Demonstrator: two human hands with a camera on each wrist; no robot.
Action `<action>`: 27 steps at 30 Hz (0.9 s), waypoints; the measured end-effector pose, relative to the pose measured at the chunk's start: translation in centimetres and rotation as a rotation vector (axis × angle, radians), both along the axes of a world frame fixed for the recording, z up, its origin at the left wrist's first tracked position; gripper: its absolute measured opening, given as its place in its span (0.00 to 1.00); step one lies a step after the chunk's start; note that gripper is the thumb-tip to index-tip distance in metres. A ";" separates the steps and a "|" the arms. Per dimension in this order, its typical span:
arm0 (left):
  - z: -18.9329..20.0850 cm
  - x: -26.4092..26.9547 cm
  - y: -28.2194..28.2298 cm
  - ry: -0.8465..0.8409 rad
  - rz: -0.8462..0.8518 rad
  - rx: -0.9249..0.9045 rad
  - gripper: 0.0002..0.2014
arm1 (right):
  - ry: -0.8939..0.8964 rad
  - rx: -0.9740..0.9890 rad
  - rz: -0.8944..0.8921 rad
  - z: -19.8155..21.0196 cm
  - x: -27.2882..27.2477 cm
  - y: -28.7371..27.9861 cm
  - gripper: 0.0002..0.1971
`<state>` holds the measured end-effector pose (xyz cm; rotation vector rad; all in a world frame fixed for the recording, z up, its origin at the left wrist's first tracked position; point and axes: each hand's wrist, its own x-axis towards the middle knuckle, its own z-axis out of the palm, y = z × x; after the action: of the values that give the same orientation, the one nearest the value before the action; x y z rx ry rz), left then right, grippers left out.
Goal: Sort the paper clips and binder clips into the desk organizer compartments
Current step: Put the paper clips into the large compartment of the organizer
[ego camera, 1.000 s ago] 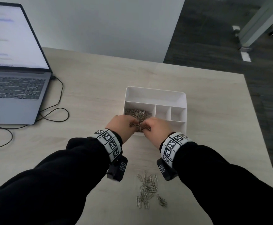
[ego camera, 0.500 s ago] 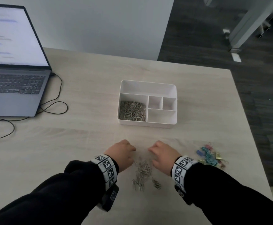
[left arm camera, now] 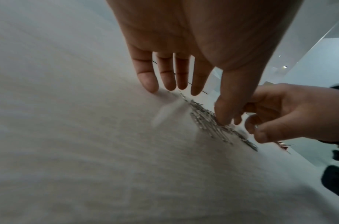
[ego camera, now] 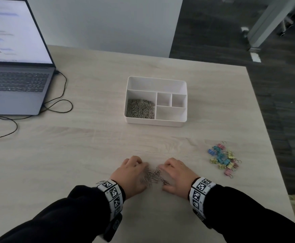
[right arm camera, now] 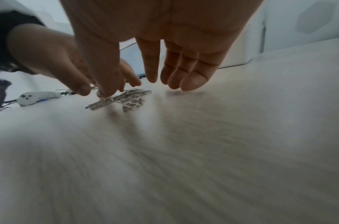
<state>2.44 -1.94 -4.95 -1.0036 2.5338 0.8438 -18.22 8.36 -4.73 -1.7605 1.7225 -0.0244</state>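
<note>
A white desk organizer (ego camera: 185, 102) stands mid-table, and its front-left compartment holds a heap of silver paper clips (ego camera: 140, 108). Its other compartments look bare. Near the table's front, a loose pile of paper clips (ego camera: 154, 176) lies between my two hands. My left hand (ego camera: 134, 171) touches the pile from the left, its fingers (left arm camera: 166, 75) straight and its thumb (left arm camera: 226, 109) on the clips (left arm camera: 205, 119). From the right my right hand (ego camera: 171, 170) closes in, its thumb (right arm camera: 105, 78) pressing on the clips (right arm camera: 130, 100). Several coloured binder clips (ego camera: 223, 159) lie further right, untouched.
An open laptop (ego camera: 11, 76) sits at the far left with black cables (ego camera: 59, 106) trailing over the table. The table's right edge (ego camera: 266, 137) drops to dark floor. A small white device (right arm camera: 36, 97) lies beyond my left hand in the right wrist view.
One second ago both hands were over the organizer's paper clip compartment. They drew back toward me and now press in on the loose pile from both sides.
</note>
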 end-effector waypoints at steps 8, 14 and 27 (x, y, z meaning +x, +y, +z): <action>-1.0 0.8 -0.1 0.015 0.083 -0.017 0.29 | 0.032 0.088 -0.103 0.1 0.8 0.4 0.12; -0.7 -0.7 0.3 0.091 0.088 -0.038 0.17 | -0.055 0.010 -0.217 -0.4 2.1 -0.8 0.10; -1.0 -1.7 1.0 0.063 0.077 -0.010 0.27 | -0.039 0.034 -0.190 -0.9 2.8 -0.7 0.33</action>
<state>0.78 -0.95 -5.91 -1.1006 2.5683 0.8980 -15.47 7.66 -5.59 -1.5571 1.8448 -0.1100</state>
